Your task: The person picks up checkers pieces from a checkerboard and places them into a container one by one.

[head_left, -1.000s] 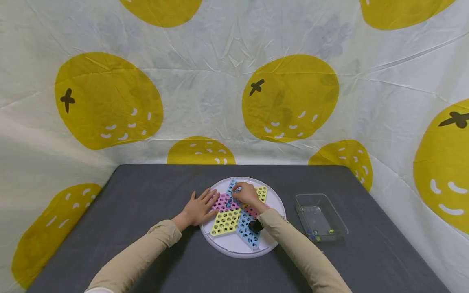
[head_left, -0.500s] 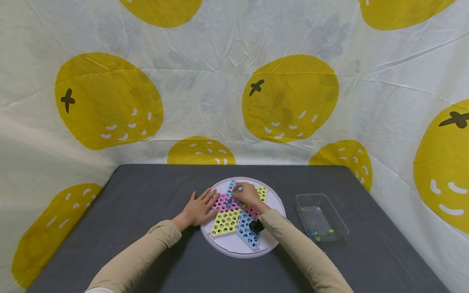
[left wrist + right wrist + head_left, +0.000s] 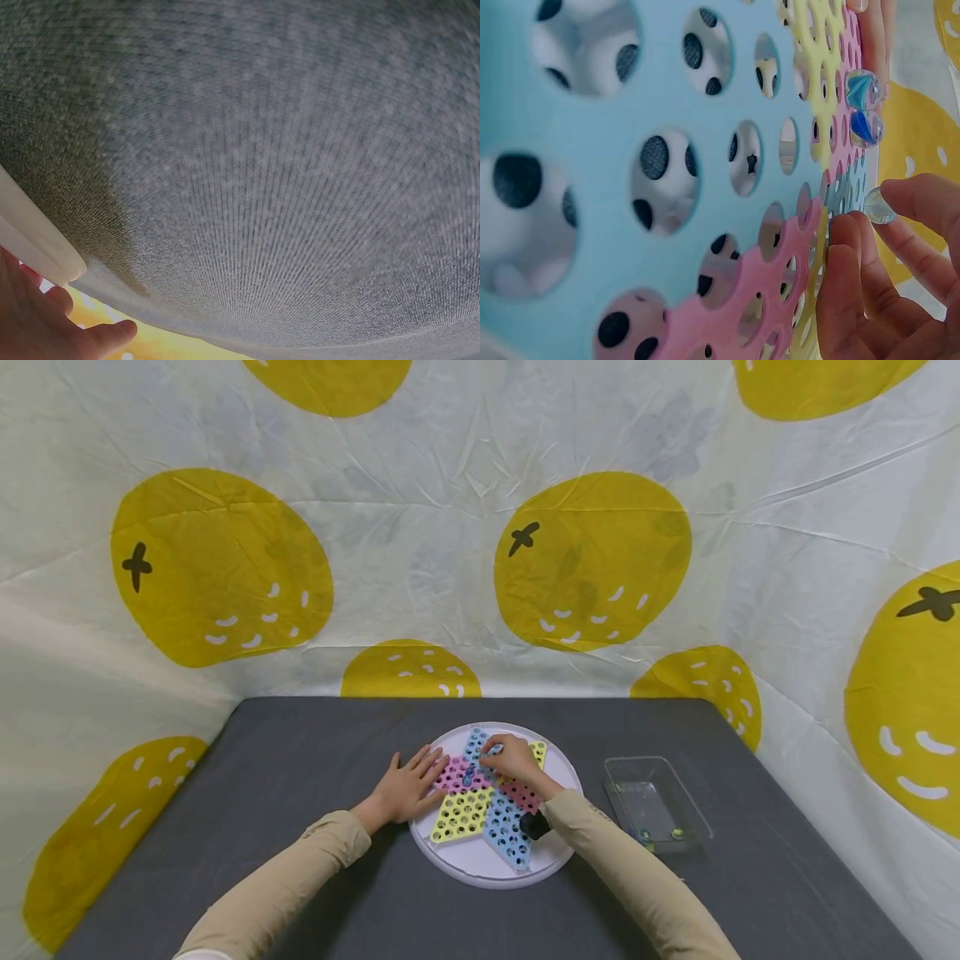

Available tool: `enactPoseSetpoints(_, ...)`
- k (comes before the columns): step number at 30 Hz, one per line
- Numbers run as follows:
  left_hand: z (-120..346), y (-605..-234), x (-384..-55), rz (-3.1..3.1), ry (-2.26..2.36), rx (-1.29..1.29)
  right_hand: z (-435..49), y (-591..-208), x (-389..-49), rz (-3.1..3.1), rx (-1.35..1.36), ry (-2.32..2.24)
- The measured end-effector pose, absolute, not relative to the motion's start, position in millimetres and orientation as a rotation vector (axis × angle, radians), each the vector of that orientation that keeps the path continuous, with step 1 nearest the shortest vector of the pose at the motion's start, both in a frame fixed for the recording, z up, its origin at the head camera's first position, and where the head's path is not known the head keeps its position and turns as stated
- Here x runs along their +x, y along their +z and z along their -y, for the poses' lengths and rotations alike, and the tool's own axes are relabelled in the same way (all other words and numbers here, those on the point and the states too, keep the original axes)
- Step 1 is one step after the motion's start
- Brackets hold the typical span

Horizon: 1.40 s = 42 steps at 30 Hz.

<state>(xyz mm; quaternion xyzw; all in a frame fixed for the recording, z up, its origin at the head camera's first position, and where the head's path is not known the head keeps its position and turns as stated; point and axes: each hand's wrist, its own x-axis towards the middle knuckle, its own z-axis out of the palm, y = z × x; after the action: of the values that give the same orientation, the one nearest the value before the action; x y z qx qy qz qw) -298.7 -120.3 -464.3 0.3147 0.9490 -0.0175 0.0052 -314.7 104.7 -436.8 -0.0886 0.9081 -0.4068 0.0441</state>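
A round white game board (image 3: 555,852) bears star points of pink, yellow and blue pieces full of holes. Spread nearly straight, the fingers of my left hand (image 3: 405,787) rest on the board's left side. Over the blue section (image 3: 475,743) at the far side, my right hand (image 3: 513,758) pinches a clear glass marble (image 3: 879,206) close to the holes. Two blue-swirled marbles, one teal-blue (image 3: 863,89) and one darker blue (image 3: 867,128), sit side by side on the pink section. The left wrist view shows mainly dark cloth, with part of my left hand at its lower left corner.
To the right of the board stands a clear rectangular box (image 3: 652,760) with a few marbles at its near end, including a yellowish one (image 3: 677,833). Dark cloth (image 3: 315,743) covers the table. A white curtain (image 3: 420,568) printed with yellow fruit hangs behind.
My right hand and forearm have shifted slightly right, uncovering more of the far blue section. My left hand stays put on the board.
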Motion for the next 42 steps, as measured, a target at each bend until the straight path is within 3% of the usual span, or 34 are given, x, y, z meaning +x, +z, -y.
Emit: enactPoseSetpoints(42, 121, -465, -300, -2.966, -0.037, 0.997, -155, -410, -267, -2.756, -0.415, -1.105)
